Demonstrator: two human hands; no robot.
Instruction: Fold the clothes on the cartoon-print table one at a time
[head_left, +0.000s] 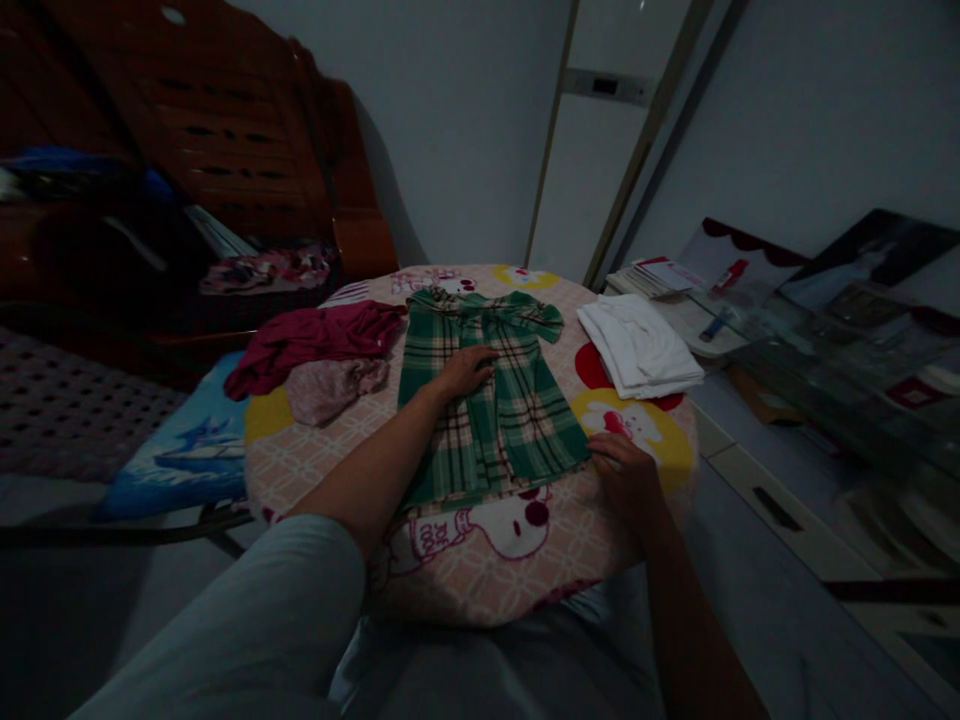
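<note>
A green plaid shirt lies spread on a round table covered with a pink cartoon-print cloth. My left hand rests flat on the middle of the shirt, fingers stretched out. My right hand sits at the shirt's lower right corner, fingers curled onto its hem edge. Both forearms reach in from the near side.
A crumpled maroon garment and a pale pink one lie left of the shirt. Folded white cloth is stacked at the right. A wooden bench with clothes stands behind left; a glass-topped cabinet with papers stands right.
</note>
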